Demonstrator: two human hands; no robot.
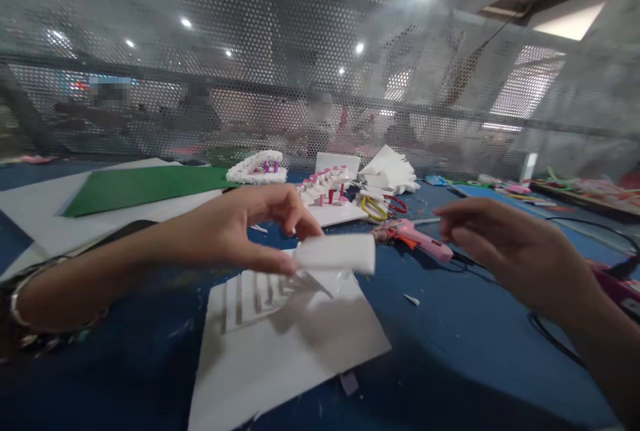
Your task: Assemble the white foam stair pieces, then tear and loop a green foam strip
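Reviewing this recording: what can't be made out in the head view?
Head view:
White block in the left hand: surface detail smeared by blur.
White sheet: partly hidden behind the block.
Background figures: blurred behind the perforated screen.
Right forearm: cut off by the frame's edge.

The left hand [250,225] pinches while the right hand [510,247] (loosely bent) hovers apart.

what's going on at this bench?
A person's left hand holds a small white piece between thumb and fingers, above a white sheet with pale strips on it. The right hand is up near a pink glue gun lying on the blue table; blur hides whether it touches the thin stick at the gun's end. A green sheet lies farther back, on the left.
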